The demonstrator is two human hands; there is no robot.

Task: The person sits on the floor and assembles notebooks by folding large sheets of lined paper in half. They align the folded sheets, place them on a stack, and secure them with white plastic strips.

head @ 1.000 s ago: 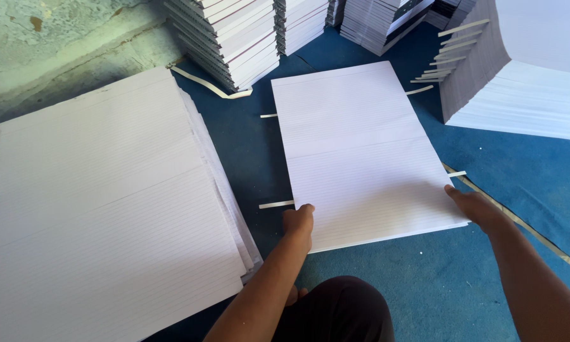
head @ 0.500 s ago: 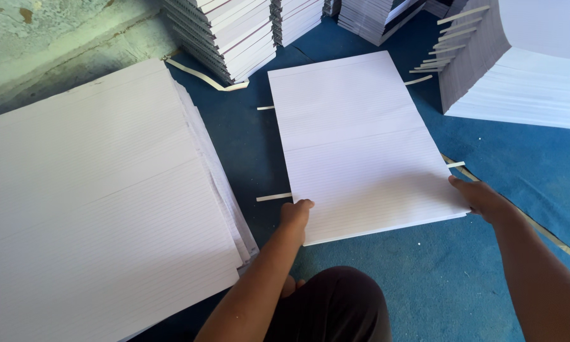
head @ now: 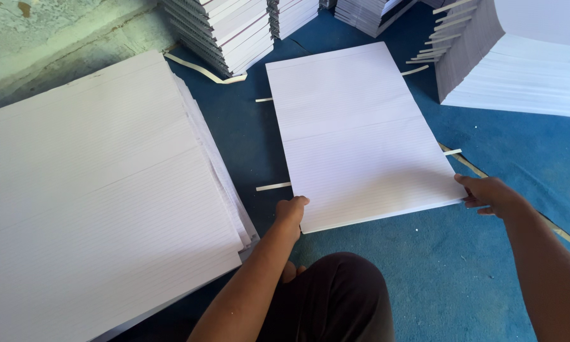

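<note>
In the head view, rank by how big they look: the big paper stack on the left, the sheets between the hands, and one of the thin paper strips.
1. Left paper stack, though it lies nearer the camera.
2. Held sheets.
3. Paper strip, smallest by far.

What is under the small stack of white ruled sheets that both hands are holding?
Thin pale paper strips stick out from under the white ruled sheet stack on its left and right edges; blue floor covering surrounds it. How far the strips run beneath is covered. The left hand and right hand grip its near corners.

Blue floor mat (head: 500,266), ruled paper stacks (head: 107,190), loose paper strips (head: 273,186)
</note>
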